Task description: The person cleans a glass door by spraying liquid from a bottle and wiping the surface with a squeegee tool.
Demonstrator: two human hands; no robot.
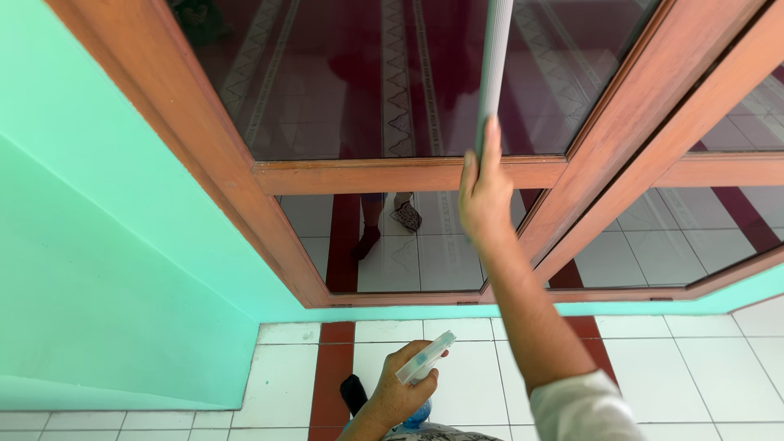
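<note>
My right hand [483,196] is raised against the window [392,82], fingers closed around the lower end of a pale grey pole [494,65] that runs straight up the glass and out of the top of the view. The hand sits level with the wooden crossbar [367,174] that splits the upper pane from the lower one. My forearm stretches up from a white sleeve [584,408] at the bottom edge.

My left hand [400,396] hangs low above the floor [719,367], wrapped around a spray bottle [425,359]; its clear trigger head points up and to the right, and a bit of blue shows under my fingers.

The window frame [204,131] is reddish-brown wood set in a mint-green wall [82,245]. The floor is white tile with a red stripe [333,367]. The glass mirrors the tiles and two feet, blurred.
</note>
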